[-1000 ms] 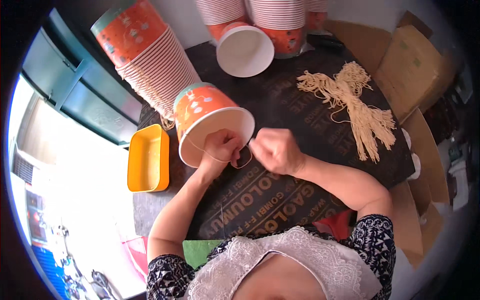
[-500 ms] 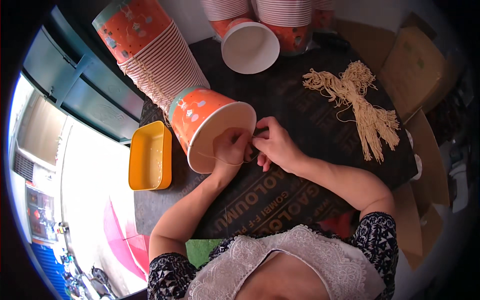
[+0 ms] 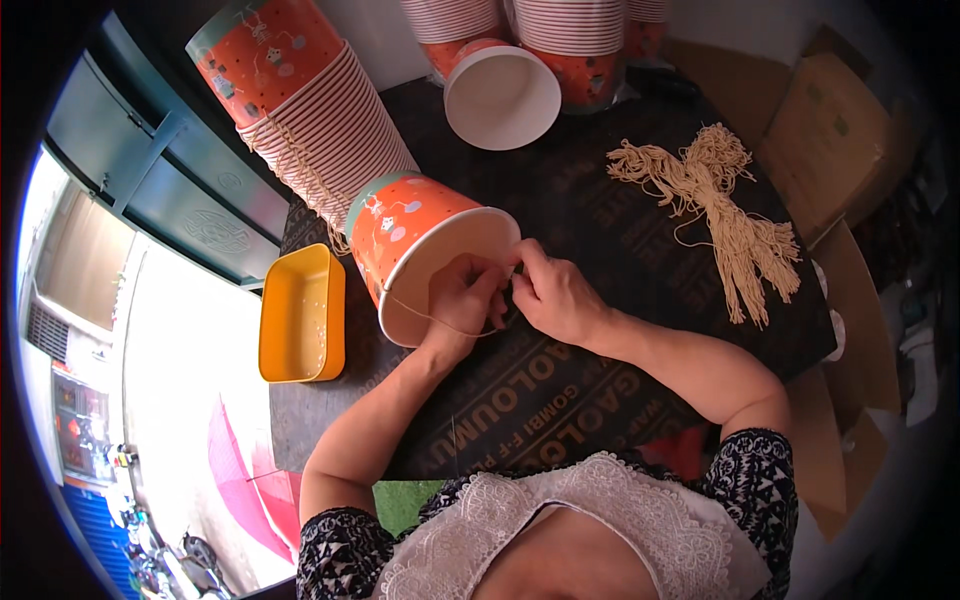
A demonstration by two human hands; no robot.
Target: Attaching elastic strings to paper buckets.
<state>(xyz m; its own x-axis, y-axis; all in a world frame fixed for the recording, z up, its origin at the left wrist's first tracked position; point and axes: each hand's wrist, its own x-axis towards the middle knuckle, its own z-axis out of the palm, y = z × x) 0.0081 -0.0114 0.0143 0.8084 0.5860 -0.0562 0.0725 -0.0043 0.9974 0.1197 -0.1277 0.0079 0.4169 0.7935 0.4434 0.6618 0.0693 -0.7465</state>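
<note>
An orange paper bucket (image 3: 400, 225) with a green base band lies on its side, its white mouth facing me. My left hand (image 3: 466, 305) reaches into the mouth, its fingertips closed at the right part of the rim. Just outside that rim my right hand (image 3: 562, 300) pinches close to the left fingertips. A thin beige cord (image 3: 408, 305) runs from the bucket's left rim across my left wrist toward both hands. Something small and pale shows between the fingertips, most likely the cord's end; the fingers hide most of it.
A leaning stack of nested buckets (image 3: 335, 120) with cords stands at the far left. The yellow tray (image 3: 302, 315) holds small white bits. A single bucket (image 3: 503, 98) and wrapped stacks (image 3: 570, 30) stand at the back. A bundle of cords (image 3: 715, 200) lies right; cardboard boxes (image 3: 825, 140) stand beyond.
The bucket has shifted slightly to the right. My right hand has turned a little and drawn its fingers in closer to the rim. The cord now hangs in a wider curve.
</note>
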